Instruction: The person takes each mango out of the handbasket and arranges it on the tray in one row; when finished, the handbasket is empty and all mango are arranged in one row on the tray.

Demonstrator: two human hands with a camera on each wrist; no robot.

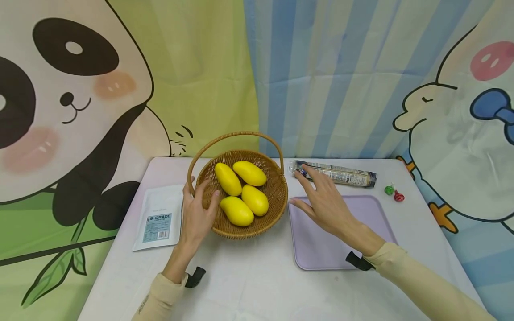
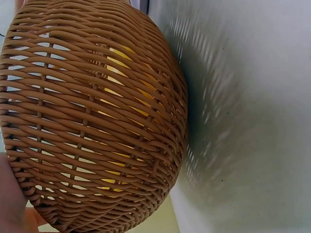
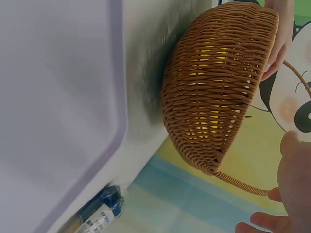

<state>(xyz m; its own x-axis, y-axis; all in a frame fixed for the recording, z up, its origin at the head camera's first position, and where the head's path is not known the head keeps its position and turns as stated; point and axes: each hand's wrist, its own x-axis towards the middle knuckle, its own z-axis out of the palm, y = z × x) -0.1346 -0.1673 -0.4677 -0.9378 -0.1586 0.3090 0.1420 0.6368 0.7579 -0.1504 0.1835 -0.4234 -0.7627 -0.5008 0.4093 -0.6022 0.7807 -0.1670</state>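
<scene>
A brown wicker basket [image 1: 273, 225] with a tall arched handle [image 1: 241, 133] stands on the table, holding several yellow mangoes [image 1: 237, 211]. At its left rim is my left hand [image 1: 195, 218], thumb and index finger spread over the inside, other fingers beside the handle's base. Whether it touches the rim is unclear. In the left wrist view the basket's woven side [image 2: 92, 121] hides most of that hand. To the right of the basket, my right hand [image 1: 325, 207] hovers above a lilac tray [image 1: 341, 254], fingers spread and holding nothing.
Left of the basket lies a white pouch [image 1: 158, 218] with a blue label. Behind the tray is a long clear-wrapped packet [image 1: 341, 174]. Two wrapped candies, one green [image 1: 389, 190] and one red [image 1: 399, 196], lie to the right. Printed curtains [image 1: 313, 80] hang behind the table.
</scene>
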